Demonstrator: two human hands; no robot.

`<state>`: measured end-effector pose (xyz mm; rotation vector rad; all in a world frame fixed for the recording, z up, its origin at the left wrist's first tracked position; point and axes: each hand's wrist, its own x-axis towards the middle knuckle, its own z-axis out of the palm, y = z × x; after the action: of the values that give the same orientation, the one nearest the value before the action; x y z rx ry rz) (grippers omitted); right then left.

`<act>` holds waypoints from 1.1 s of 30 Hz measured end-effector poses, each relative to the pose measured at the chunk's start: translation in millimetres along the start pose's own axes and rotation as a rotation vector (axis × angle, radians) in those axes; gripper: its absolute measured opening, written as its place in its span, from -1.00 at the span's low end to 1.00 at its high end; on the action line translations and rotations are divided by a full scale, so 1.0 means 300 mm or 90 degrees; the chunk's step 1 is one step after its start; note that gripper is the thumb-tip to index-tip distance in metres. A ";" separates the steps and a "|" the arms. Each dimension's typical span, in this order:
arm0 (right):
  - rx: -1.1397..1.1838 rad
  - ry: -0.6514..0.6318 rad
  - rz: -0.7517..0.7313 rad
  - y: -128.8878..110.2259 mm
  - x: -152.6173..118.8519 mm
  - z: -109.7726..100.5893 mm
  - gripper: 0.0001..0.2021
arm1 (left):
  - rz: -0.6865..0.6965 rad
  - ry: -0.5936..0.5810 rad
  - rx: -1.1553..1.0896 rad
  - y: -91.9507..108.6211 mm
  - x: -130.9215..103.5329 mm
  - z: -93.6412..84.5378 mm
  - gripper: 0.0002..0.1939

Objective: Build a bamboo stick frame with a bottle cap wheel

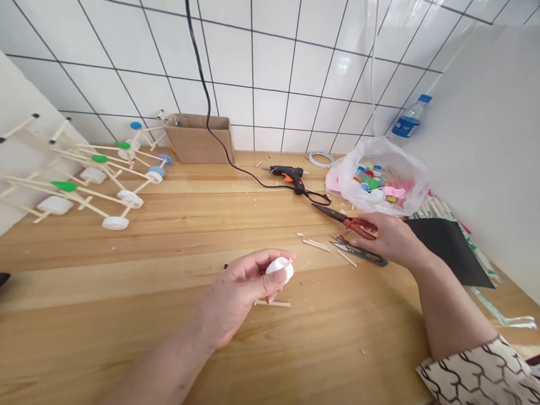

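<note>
White cap pinched in fingers of left hand, nearer than glue gun, likely steadying small stick; right hand grasps red-handled pliers right of glue gun.

White dark-lined tile wall behind wooden tabletop.

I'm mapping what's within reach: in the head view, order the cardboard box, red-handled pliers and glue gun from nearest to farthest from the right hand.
1. Red-handled pliers: at the right hand, touching its fingers.
2. Glue gun: beyond the hand, to its left.
3. Cardboard box: farther left, at the back.
</note>
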<state>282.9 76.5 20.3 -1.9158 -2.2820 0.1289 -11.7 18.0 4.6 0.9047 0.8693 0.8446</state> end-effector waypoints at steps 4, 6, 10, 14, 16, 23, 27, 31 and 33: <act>-0.010 -0.012 -0.011 0.044 0.015 -0.006 -0.62 | -0.014 -0.009 0.018 0.007 -0.006 0.004 -0.62; -0.028 0.009 -0.014 0.032 0.005 -0.019 -0.65 | -0.017 -0.013 0.021 0.007 -0.007 0.003 -0.64; -0.014 -0.074 -0.047 -0.024 -0.040 -0.035 -0.78 | -0.001 -0.003 0.003 -0.001 -0.002 -0.005 -0.66; -0.105 -0.162 -0.029 -0.076 -0.063 -0.027 -0.79 | 0.002 0.003 -0.007 0.000 0.003 -0.006 -0.65; -0.144 -0.185 -0.020 -0.093 -0.062 -0.021 -0.82 | -0.007 0.009 0.000 0.005 0.001 -0.002 -0.64; -0.133 -0.168 0.005 -0.116 -0.052 -0.002 -0.89 | -0.008 0.004 -0.006 0.010 -0.004 0.007 -0.61; -0.103 -0.115 0.024 -0.132 -0.053 -0.008 -0.88 | -0.006 -0.013 -0.033 0.004 -0.002 0.007 -0.65; 0.109 -0.049 0.043 -0.165 -0.081 -0.011 -0.89 | -0.013 -0.028 -0.054 -0.002 -0.004 0.010 -0.66; 0.301 -0.071 0.004 -0.193 -0.108 0.001 -0.90 | -0.017 -0.033 -0.050 -0.008 -0.005 0.011 -0.66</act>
<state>232.3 34.5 27.4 -1.7001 -2.0647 0.7208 -8.8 14.8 4.0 0.8416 0.7966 0.8241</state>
